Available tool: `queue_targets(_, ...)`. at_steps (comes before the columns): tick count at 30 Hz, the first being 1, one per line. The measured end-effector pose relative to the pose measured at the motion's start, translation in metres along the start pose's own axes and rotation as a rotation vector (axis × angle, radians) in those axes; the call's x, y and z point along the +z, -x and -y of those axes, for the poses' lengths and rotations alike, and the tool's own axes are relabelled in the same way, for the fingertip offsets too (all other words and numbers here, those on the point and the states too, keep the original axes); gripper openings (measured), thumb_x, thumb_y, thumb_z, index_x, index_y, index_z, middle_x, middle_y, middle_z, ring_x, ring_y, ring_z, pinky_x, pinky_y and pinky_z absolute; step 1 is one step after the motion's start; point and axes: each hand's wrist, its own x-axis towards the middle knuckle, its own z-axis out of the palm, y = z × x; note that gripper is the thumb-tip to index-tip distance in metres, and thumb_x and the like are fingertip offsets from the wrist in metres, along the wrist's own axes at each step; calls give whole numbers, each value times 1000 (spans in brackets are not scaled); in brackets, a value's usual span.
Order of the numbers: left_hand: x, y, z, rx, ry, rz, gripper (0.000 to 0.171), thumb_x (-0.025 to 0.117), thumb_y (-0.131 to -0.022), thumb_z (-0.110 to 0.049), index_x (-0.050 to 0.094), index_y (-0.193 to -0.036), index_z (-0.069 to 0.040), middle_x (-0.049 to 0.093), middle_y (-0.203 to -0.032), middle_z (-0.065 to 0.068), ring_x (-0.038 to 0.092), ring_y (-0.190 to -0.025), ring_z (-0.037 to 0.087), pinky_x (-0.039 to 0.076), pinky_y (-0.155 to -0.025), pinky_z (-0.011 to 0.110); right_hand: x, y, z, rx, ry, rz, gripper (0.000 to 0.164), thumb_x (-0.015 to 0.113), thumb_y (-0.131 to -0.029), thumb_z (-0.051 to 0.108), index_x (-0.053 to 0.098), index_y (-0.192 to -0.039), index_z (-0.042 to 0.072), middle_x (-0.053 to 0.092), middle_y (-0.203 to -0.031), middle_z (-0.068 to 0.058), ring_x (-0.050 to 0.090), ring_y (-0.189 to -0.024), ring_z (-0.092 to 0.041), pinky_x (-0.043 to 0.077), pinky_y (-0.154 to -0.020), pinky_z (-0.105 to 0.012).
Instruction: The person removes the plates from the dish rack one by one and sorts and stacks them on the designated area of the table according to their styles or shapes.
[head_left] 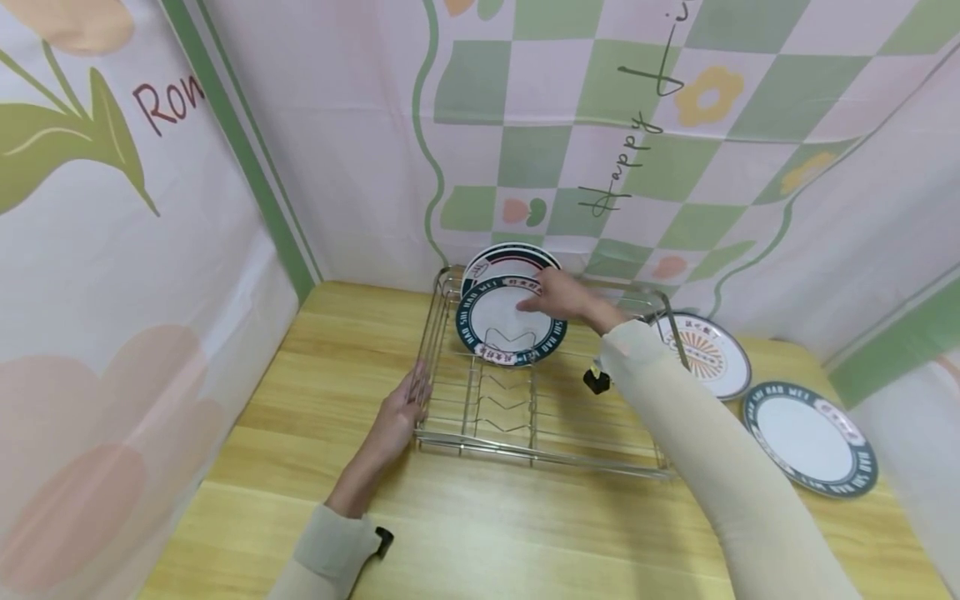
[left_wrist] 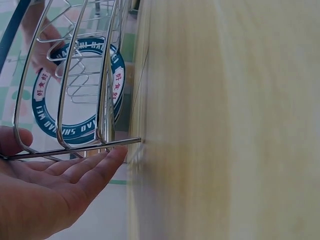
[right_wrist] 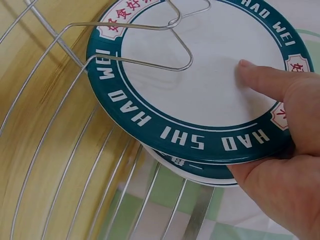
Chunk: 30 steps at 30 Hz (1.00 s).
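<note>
My right hand (head_left: 564, 297) pinches a round plate (head_left: 491, 317) by its right edge, thumb on the white face and fingers behind. The plate has a dark green rim with white lettering and stands tilted in the back left of a wire dish rack (head_left: 540, 455). Behind it another plate (head_left: 501, 265) with a dark and red rim shows only at the top. In the right wrist view, wire dividers cross in front of the held plate (right_wrist: 185, 120). My left hand (head_left: 397, 412) holds the rack's left side, its fingers (left_wrist: 90, 170) laid along the outside and the thumb over the wire.
Right of the rack lie a plate with an orange sunburst (head_left: 716, 362) and a green-rimmed plate (head_left: 808, 442), on the wooden table (head_left: 480, 533). A patterned cloth (head_left: 360, 150) hangs behind and at both sides. A small black object (head_left: 597, 382) shows beneath my right sleeve.
</note>
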Motion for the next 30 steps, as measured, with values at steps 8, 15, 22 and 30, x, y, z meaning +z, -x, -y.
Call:
queue_targets(8,0,0,0,2,4,3,77,35,-96,7,12,-169,-1,19,-173,25,30,-156,45,31,-125,59,3,1,-4,-32,-8,1,20,76,-97,16,71,-91,-3,71,-78,-16,44,-52,-11,38,-48,-24)
queue_targets(15,0,0,0,4,-3,-4,77,36,-95,7,12,-168,0,20,-172,26,31,-155,46,32,-125,59,4,3,-5,-72,20,-18,19,75,-98,15,71,-91,-2,71,-75,-13,45,-55,-12,39,-52,-25)
queue_targets(22,0,-1,0,-1,0,-1,78,36,-95,8,12,-169,-1,19,-172,26,30,-156,45,31,-125,58,5,7,-2,-92,45,-16,18,75,-98,14,73,-94,-3,74,-81,-15,52,-58,-14,45,-56,-28)
queue_targets(30,0,-1,0,4,-5,1,78,37,-95,7,11,-168,0,20,-172,27,30,-156,46,31,-126,57,1,10,-1,-125,47,-53,17,76,-97,12,73,-96,-5,74,-81,-17,53,-59,-16,47,-56,-29)
